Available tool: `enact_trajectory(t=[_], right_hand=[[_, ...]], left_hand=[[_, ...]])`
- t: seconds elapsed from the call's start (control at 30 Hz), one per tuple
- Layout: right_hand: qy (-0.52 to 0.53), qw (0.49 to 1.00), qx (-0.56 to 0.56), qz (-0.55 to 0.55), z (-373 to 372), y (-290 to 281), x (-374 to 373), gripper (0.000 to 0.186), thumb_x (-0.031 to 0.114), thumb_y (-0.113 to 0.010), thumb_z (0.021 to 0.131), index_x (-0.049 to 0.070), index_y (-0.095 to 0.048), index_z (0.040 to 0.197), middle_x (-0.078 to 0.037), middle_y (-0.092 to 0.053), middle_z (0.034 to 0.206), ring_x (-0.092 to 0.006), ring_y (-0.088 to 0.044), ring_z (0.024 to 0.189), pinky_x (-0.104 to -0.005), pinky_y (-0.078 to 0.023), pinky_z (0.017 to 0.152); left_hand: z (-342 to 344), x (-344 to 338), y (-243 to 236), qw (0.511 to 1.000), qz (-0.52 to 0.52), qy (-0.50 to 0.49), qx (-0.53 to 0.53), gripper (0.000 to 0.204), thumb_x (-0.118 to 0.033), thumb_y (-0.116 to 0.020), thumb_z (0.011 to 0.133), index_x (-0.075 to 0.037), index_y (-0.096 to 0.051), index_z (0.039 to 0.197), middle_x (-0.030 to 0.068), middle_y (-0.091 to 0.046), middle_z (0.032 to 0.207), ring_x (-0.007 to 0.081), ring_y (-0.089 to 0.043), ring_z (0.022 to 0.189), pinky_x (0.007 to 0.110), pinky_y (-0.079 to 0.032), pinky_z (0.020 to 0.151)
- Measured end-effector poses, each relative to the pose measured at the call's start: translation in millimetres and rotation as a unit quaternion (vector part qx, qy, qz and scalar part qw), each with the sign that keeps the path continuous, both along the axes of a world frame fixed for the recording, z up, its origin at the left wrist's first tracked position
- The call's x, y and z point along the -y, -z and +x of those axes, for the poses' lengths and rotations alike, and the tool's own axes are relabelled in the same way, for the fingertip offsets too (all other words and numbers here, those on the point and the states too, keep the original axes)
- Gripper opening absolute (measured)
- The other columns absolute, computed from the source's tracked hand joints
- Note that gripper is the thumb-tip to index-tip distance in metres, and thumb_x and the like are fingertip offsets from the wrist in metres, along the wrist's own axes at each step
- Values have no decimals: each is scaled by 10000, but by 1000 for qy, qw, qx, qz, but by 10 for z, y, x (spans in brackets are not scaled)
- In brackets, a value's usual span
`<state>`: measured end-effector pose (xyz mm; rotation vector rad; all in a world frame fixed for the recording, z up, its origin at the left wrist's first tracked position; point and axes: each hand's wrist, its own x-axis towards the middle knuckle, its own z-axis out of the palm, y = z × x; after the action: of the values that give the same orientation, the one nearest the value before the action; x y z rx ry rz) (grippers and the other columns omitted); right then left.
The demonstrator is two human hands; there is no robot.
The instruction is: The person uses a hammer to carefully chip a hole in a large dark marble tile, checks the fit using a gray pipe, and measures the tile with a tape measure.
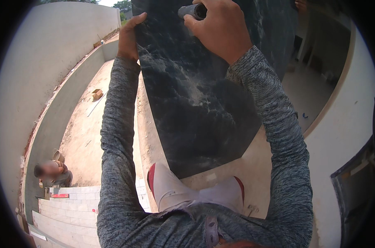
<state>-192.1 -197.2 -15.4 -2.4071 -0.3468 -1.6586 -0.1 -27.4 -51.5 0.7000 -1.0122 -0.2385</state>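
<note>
A large dark slab (pixel 191 107) with pale marble-like veins stands upright in front of me, its lower end by my knees. My left hand (pixel 130 35) is closed on the slab's left edge near the top, thumb showing and fingers hidden behind it. Over the slab's upper face, my right hand (pixel 222 27) is wrapped round a dark cylindrical handle (pixel 190 11) with a hollow end. How that handle joins the slab is hidden by the hand. Part of another person's hand (pixel 301 5) shows at the slab's upper right edge.
At the lower left a person (pixel 53 171) crouches beside a bucket (pixel 58 156), near pale floor tiles (pixel 71 211) and a red level (pixel 60 195). A cardboard box (pixel 97 94) lies on the dirt beyond. White walls (pixel 51 45) flank both sides, with a doorway (pixel 319 78) at right.
</note>
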Motion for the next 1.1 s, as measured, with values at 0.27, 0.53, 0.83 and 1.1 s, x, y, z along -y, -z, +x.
enact_trajectory(t=[0.27, 0.53, 0.83, 1.1], right_hand=[[-14, 1000, 25, 6, 68, -5, 48, 215, 146, -640, 849, -68, -644, 853, -235, -599, 837, -346, -614, 766, -415, -507, 723], [-42, 996, 19, 70, 134, 56, 22, 207, 164, -654, 846, -39, -651, 884, -243, -586, 895, -362, -621, 814, -429, -511, 767], [-160, 952, 61, 254, -322, 884, 972, 380, 268, -751, 815, 11, -656, 1079, -150, -669, 976, -191, -680, 796, -299, -565, 690], [223, 567, -86, 788, -1590, 6300, 2995, 362, 332, -683, 868, -29, -659, 871, -98, -653, 748, -180, -630, 571, -292, -501, 550]], left_hand=[[6, -6, 0, 998, -3, 56, 11, 314, -198, -613, 893, 16, -630, 1123, 149, -698, 1049, 277, -693, 937, 375, -572, 852], [-126, -21, -17, 999, 2, 40, 11, 309, -176, -587, 902, 29, -621, 1130, 174, -691, 1083, 290, -703, 923, 395, -586, 831], [-107, -60, 14, 999, -20, 28, 9, 287, -171, -588, 908, 30, -631, 1107, 170, -697, 1071, 298, -686, 975, 399, -564, 875], [118, -101, -96, 997, 44, 10, 67, 391, -185, -546, 934, 58, -570, 1240, 203, -619, 1244, 336, -603, 1137, 473, -470, 1002]])
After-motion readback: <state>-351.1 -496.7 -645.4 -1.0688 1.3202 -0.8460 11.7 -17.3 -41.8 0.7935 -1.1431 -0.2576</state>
